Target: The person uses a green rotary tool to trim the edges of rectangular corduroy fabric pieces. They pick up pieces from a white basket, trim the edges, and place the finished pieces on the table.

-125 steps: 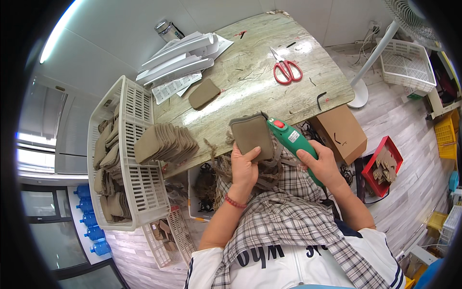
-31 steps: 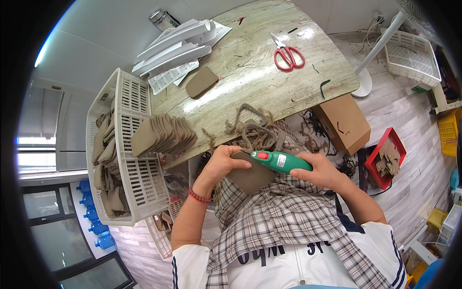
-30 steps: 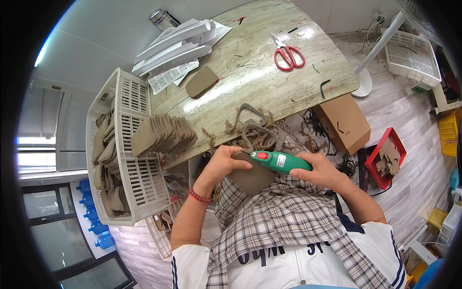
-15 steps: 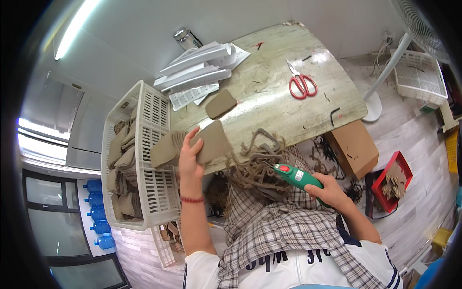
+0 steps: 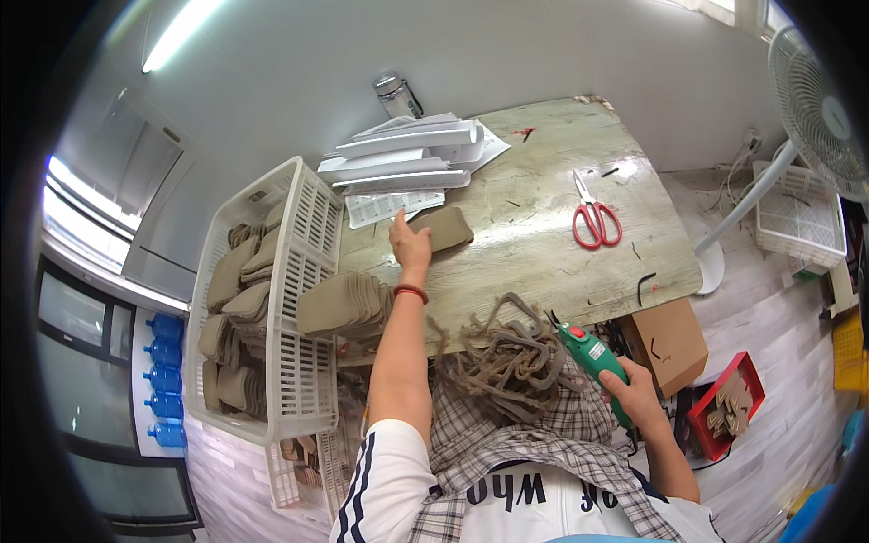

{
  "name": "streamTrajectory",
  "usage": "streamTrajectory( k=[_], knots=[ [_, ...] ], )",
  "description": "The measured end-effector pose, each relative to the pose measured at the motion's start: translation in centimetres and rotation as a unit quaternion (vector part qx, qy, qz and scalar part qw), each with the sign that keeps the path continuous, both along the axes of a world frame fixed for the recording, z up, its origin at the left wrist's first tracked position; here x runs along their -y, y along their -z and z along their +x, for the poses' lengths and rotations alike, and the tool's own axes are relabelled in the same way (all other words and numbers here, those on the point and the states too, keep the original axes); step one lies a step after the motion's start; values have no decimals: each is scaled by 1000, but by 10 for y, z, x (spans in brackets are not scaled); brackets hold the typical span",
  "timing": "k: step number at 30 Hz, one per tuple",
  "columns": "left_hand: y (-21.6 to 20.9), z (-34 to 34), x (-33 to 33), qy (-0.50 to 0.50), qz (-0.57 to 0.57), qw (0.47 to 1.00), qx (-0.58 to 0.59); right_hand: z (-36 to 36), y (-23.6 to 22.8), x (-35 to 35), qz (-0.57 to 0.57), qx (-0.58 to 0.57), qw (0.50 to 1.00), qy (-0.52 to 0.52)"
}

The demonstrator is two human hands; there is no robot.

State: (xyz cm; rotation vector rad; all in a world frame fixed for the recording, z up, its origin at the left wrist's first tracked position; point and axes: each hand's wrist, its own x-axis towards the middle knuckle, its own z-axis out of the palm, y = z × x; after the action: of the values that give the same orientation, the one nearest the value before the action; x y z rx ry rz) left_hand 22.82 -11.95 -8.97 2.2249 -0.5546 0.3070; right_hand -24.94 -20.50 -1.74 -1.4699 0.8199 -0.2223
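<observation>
My left hand point(image 5: 411, 246) reaches across the table to a small stack of tan fabric pieces point(image 5: 448, 229). Its fingers are apart at the left edge of the stack, touching or nearly touching it. In my right hand point(image 5: 631, 389) is a green handheld electric cutter point(image 5: 590, 351) with a red button, its dark tip pointing up and left. A tangle of brown fabric strips point(image 5: 507, 366) lies over my checked apron between the arms. Below my left wrist, a fanned row of tan pieces point(image 5: 339, 303) lies along the table edge beside the basket.
A white plastic basket point(image 5: 288, 299) full of similar pieces stands at the left. On the table point(image 5: 534, 271) lie red-handled scissors point(image 5: 595, 222), a pile of papers point(image 5: 407, 158) and a flask point(image 5: 396, 97). To the right are a cardboard box point(image 5: 670, 344), a red tray point(image 5: 724, 407) and a fan point(image 5: 819, 118).
My left hand has let go of a tan piece at the near table edge and moved away toward the stack. The cutter has shifted right, off the strips. The view has tilted up.
</observation>
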Motion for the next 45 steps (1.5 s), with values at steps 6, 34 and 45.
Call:
streamTrajectory(
  k=[6, 34, 45],
  knots=[
    [-109, -130, -14, 260, -206, 926, -179, 29, 5, 3, -58, -3, 998, 12],
    [-231, -24, -369, -155, -295, 793, -510, 95, -26, -6, -396, -224, 890, -7],
    [-193, 2, -402, -212, -229, 824, -473, 81, 31, 15, -285, -108, 951, 53]
  ],
)
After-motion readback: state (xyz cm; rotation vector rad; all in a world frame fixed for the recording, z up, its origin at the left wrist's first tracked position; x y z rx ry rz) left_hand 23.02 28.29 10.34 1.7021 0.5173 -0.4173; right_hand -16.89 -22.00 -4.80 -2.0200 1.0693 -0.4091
